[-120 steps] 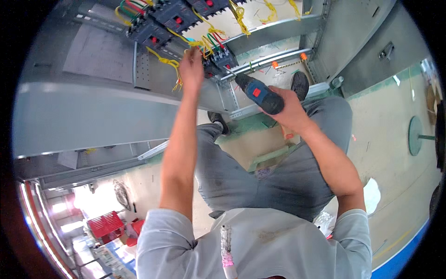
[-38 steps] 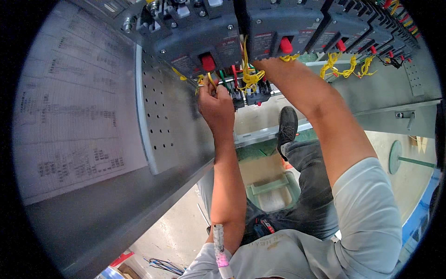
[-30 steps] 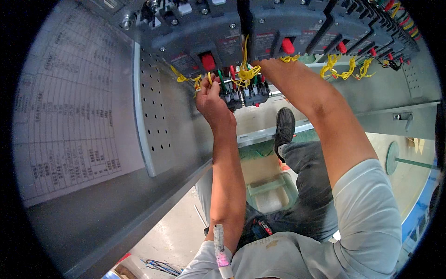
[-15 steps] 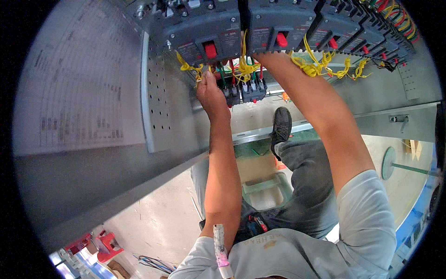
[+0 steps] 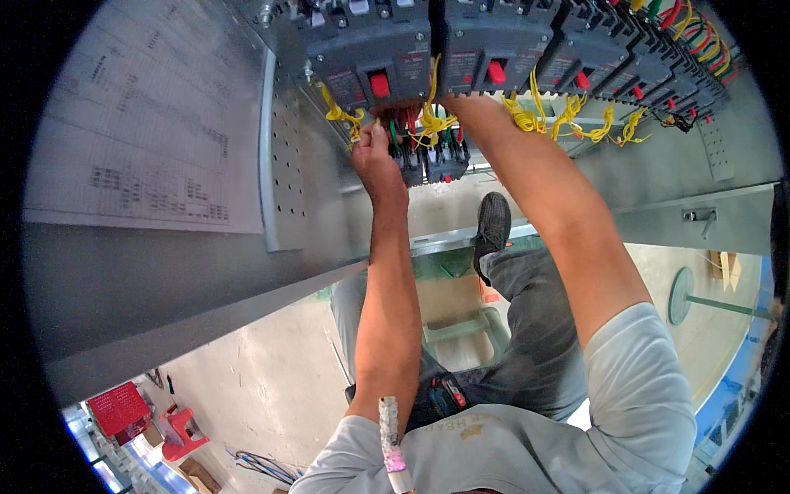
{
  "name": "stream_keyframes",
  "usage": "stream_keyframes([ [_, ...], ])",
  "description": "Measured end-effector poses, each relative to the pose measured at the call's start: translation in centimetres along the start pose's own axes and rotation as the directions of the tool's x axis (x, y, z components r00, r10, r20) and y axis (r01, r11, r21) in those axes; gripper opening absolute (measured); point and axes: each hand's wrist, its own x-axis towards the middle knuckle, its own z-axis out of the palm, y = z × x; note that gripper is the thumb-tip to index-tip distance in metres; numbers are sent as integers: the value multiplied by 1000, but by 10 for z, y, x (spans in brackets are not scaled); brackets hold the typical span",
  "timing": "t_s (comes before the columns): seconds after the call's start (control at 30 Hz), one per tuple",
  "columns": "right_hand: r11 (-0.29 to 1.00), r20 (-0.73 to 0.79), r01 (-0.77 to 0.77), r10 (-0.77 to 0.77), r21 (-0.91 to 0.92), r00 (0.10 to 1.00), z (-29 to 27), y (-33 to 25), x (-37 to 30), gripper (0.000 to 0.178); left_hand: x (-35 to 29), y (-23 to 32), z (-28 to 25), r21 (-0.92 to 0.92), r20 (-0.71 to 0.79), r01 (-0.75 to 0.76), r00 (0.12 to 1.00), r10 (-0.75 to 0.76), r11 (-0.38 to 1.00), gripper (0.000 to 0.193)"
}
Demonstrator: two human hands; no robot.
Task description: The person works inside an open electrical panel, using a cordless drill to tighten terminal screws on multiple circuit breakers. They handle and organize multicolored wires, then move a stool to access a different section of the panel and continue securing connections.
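Observation:
My left hand point(image 5: 379, 160) is raised under the leftmost large breaker, thumb and fingers pinched together on what looks like a thin yellow wire point(image 5: 378, 123). Beside these fingertips hangs a bundle of yellow wire point(image 5: 341, 114). My right forearm point(image 5: 543, 177) reaches up and inward, and my right hand point(image 5: 451, 104) goes in beneath the breaker row, its fingers mostly hidden. Between the hands dangles another yellow wire bundle point(image 5: 430, 125). Just right of my left hand are small black breakers point(image 5: 447, 163) with red and green wires at their terminals.
Large dark breakers point(image 5: 494, 49) with red levers line the top, several yellow wire coils point(image 5: 568, 123) hanging below. A perforated metal strip point(image 5: 284, 165) and a paper sheet point(image 5: 156, 148) are at left. Below are my shoe point(image 5: 493, 221), a green stool point(image 5: 457, 332) and red bins point(image 5: 119, 412).
The view has shifted slightly, and more of the red bins shows at lower left. Both hands stay in nearly the same place under the breakers, the left still pinching.

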Motion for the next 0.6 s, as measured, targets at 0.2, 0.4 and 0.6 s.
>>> stream_keyframes([
  [0.2, 1000, 11, -11, 11, -2, 1000, -8, 1, 0, 49, -3, -1, 1, 11, 22, -52, 998, 52, 999, 17],
  [0.4, 1000, 11, -2, 2, -1, 1000, -4, -2, 5, 49, -6, -5, -2, -57, 55, -80, 995, 83, 995, 17],
  [0.6, 1000, 12, 2, -2, 0, 1000, 1, -5, 12, 49, -5, -9, 2, -184, -16, -96, 995, 95, 978, 14],
])
